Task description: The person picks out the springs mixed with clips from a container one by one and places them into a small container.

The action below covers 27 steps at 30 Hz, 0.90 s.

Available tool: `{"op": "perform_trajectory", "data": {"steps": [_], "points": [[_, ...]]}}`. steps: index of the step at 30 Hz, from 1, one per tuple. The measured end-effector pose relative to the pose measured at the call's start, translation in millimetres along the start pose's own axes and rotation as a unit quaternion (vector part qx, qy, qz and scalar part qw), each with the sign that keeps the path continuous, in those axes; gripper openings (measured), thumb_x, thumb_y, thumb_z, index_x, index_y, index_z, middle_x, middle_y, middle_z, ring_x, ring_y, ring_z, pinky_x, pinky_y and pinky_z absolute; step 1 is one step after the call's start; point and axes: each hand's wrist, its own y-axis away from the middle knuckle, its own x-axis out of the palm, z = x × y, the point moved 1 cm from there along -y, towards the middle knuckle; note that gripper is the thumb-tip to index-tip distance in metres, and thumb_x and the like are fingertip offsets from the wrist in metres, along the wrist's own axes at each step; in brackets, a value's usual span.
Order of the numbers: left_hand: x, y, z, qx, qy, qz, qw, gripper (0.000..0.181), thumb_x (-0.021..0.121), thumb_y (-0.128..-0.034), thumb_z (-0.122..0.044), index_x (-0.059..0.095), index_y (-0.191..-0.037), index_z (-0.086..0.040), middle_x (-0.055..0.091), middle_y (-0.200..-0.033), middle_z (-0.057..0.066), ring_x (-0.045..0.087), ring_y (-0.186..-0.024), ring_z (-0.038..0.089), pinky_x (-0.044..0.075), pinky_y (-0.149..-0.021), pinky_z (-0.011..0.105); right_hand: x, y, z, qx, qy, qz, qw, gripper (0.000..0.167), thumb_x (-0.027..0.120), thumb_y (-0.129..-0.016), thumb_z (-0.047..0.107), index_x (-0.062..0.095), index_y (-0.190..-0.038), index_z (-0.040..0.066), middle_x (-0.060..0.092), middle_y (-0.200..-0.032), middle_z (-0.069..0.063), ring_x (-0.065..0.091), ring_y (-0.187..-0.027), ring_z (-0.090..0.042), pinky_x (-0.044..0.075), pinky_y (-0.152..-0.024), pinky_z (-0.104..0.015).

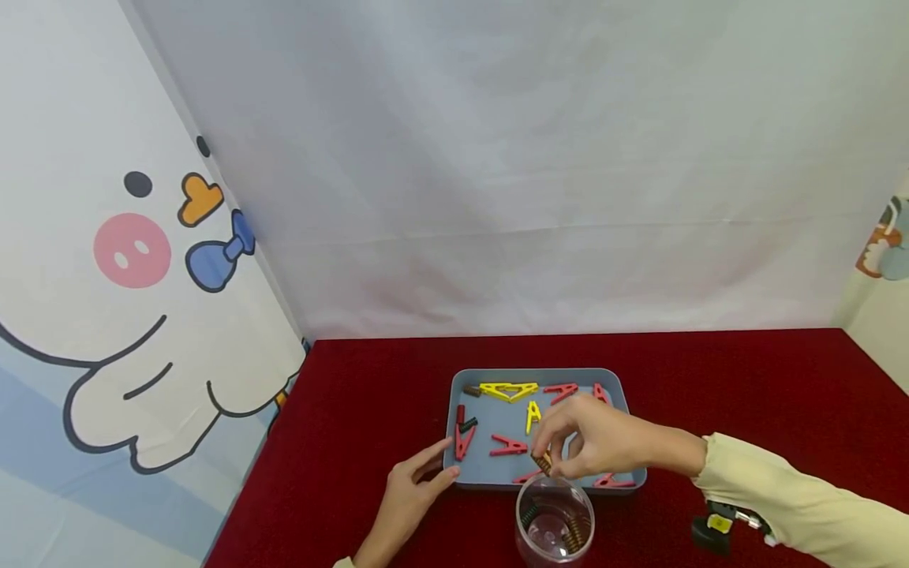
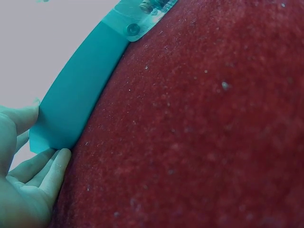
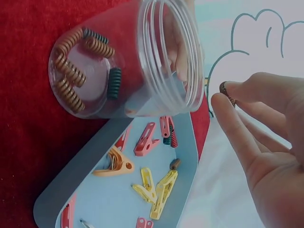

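Note:
A brown spring (image 1: 542,462) is pinched between the thumb and fingertips of my right hand (image 1: 592,438), just above the mouth of a clear jar (image 1: 529,544). In the right wrist view the jar (image 3: 126,57) holds several brown springs (image 3: 69,95) and dark green ones (image 3: 114,83). My left hand (image 1: 408,489) touches the left front corner of the blue-grey tray (image 1: 490,486), thumb and fingers spread around its wall; the left wrist view shows the fingers (image 2: 58,171) against the tray wall (image 2: 76,90).
Inside the tray lie red clips (image 1: 508,446), yellow clips (image 1: 533,415), an orange clip (image 3: 124,166) and a few springs (image 1: 472,390). A pale curtain (image 1: 540,197) stands behind the red cloth (image 1: 376,394), with a cartoon-printed sheet (image 1: 85,276) at left.

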Motion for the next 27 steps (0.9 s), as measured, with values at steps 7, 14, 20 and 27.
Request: {"op": "perform_trajectory", "data": {"steps": [7,14,20,27], "points": [[0.1,0.1,-0.8,0.004,0.0,-0.004,1.0,0.045,0.071,-0.0858,-0.026,0.061,-0.129,-0.019,0.052,-0.136,0.009,0.055,-0.114,0.025,0.049,-0.081,0.024,4.6,5.9,10.0,-0.036,0.016,-0.003,0.9992,0.021,0.072,-0.076,-0.005,0.073,-0.092,0.01,0.065,-0.099,-0.001,0.064,-0.074,-0.007,0.055,-0.06,-0.029],[1.1,-0.1,0.5,0.005,-0.002,-0.001,1.0,0.045,0.071,-0.086,-0.026,0.06,-0.129,-0.02,0.051,-0.136,0.009,0.055,-0.116,0.026,0.049,-0.082,0.024,8.6,13.3,15.7,-0.045,-0.002,-0.002,0.999,0.02,0.072,-0.078,-0.003,0.072,-0.094,0.01,0.066,-0.097,-0.003,0.063,-0.074,-0.008,0.055,-0.059,-0.029],[0.8,0.2,1.4,0.003,-0.003,-0.002,1.0,0.046,0.071,-0.0857,-0.027,0.06,-0.129,-0.021,0.052,-0.136,0.008,0.054,-0.116,0.026,0.049,-0.082,0.025,12.0,20.7,17.4,-0.033,-0.014,-0.005,0.9993,0.024,0.071,-0.079,-0.003,0.072,-0.096,0.014,0.065,-0.104,-0.007,0.064,-0.076,-0.008,0.055,-0.061,-0.029],[0.6,0.0,1.3,0.004,-0.003,-0.006,1.0,0.047,0.072,-0.085,-0.028,0.06,-0.129,-0.019,0.053,-0.135,0.007,0.055,-0.115,0.025,0.049,-0.083,0.026,16.5,27.0,16.0,-0.035,0.002,-0.017,0.9992,0.024,0.071,-0.08,-0.002,0.071,-0.096,0.015,0.065,-0.103,-0.007,0.063,-0.076,-0.006,0.054,-0.06,-0.028]]}}
